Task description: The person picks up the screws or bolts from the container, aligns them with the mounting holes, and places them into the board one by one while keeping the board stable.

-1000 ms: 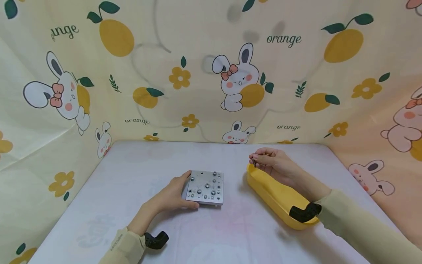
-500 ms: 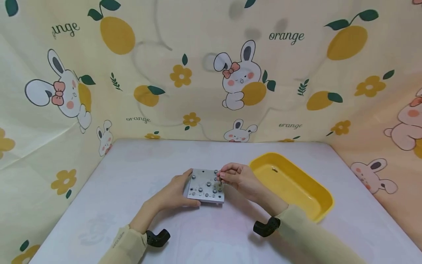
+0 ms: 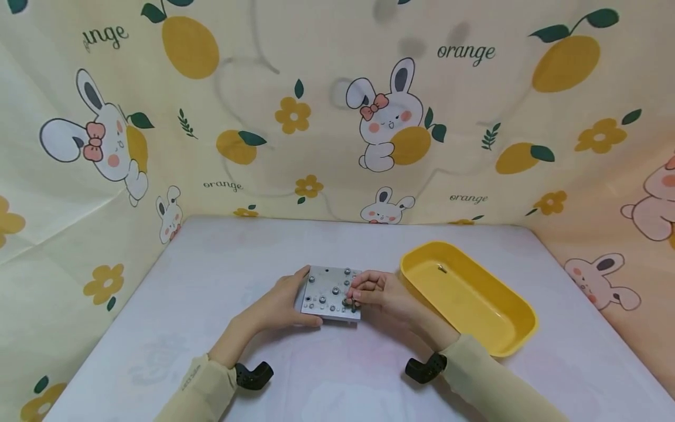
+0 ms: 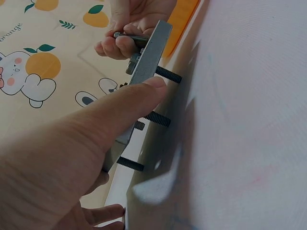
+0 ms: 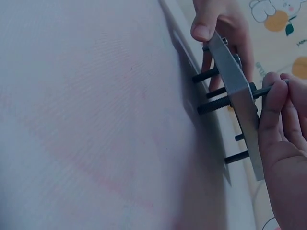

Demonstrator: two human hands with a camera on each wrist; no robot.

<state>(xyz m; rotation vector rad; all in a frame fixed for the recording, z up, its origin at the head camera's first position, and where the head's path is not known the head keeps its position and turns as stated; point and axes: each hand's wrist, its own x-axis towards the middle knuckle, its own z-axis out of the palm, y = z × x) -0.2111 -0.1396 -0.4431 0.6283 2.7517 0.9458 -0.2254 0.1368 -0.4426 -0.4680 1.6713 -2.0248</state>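
- The metal plate (image 3: pixel 331 292) is gripped at its left edge by the left hand (image 3: pixel 279 305), thumb on the near edge and fingers behind; it's kept raised off the table (image 3: pixel 221 275) on its screws.
- A dark screw (image 5: pixel 268 89) is pinched in the curled fingers of the right hand (image 3: pixel 377 293), right at the plate's near-right corner, opposite the left-hand grip.
- From the right wrist view, that screw looks lined up with a hole, its shank already poking through the plate; how deep it sits can't be told.
- Several screws (image 4: pixel 163 73) are already seated: heads are seen on top of the plate, threaded ends sticking out below.
- A few holes look unfilled toward the near edge, so the job is judged well along, not finished.
- One small item (image 3: pixel 442 269) is left in the yellow tray (image 3: pixel 506 346), just right of the pinching hand; too small to identify for sure, probably one more screw.
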